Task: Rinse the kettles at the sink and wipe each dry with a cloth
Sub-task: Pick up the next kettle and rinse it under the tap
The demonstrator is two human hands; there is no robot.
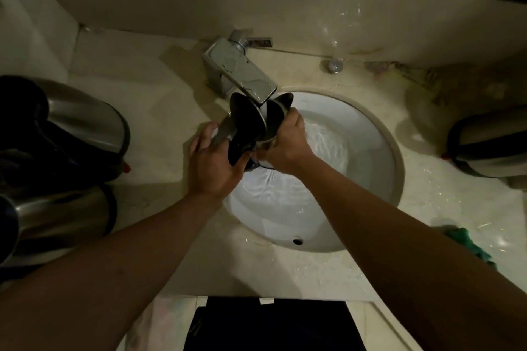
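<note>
Both hands, left [212, 164] and right [286, 142], grip one open-lidded kettle [271, 120] under the tap [242, 71]; three more kettles – two left [79, 122] [57, 214], one right [490, 145] – and one green cloth [467, 242] flank the sink [379, 162]

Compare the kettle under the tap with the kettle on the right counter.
The kettle under the tap is held over the basin by both hands, lid open, water running into it; the kettle on the right counter lies untouched on the counter. The left hand grips the first one's handle, the right hand its body. Both are steel with black trim.
</note>
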